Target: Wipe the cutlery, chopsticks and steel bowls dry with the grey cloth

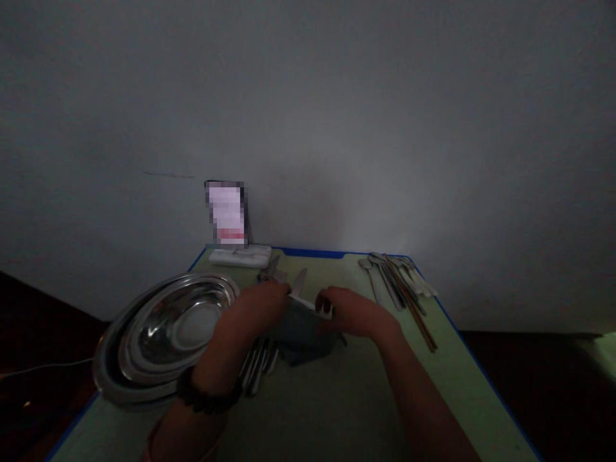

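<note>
A dark grey-blue cloth (305,333) hangs between my two hands over the middle of the table. My left hand (267,301) is closed on its upper left side, fingertips partly hidden. At its right end my right hand (353,311) has curled fingers gripping the fabric. A pale strip runs along the cloth's top edge; whether it is a utensil or a fold I cannot tell. Just behind lies a knife blade (299,281). Several metal cutlery handles (257,369) stick out below my left forearm, their other ends partly covered by it.
Nested steel bowls (139,346) stand at the left. Spoons and other cutlery (385,279), with brown chopsticks (416,311), lie at the right. A propped phone (227,215) leans on the wall behind a white case (240,258). The pale green table (366,410) has a blue edge.
</note>
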`<action>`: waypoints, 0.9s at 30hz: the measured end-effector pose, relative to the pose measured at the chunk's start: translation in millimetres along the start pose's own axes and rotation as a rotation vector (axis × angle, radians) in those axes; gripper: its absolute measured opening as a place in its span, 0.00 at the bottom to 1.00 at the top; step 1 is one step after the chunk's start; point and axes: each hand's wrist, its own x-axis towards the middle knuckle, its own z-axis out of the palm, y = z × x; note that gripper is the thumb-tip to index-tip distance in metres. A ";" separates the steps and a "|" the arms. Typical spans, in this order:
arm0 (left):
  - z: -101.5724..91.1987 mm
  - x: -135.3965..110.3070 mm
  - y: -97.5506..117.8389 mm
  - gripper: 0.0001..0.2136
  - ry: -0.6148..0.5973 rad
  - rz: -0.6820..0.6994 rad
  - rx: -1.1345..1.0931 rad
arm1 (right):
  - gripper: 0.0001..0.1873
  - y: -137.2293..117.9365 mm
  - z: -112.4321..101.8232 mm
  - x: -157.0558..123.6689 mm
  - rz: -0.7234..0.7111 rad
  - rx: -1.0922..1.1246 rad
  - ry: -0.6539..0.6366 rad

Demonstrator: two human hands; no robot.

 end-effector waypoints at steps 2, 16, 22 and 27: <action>6.5 1.8 9.1 0.13 -0.046 0.016 0.035 | 0.27 -12.7 13.3 0.1 0.016 -0.093 -0.057; 21.3 20.4 6.3 0.16 -0.049 -0.122 0.068 | 0.12 34.2 -42.8 -32.2 0.107 0.093 0.074; 26.6 26.7 12.3 0.18 -0.034 -0.168 0.079 | 0.22 52.9 -20.6 -6.4 0.256 0.033 0.117; 26.2 28.0 14.1 0.18 -0.033 -0.201 0.078 | 0.38 50.0 7.8 15.6 0.419 0.013 0.260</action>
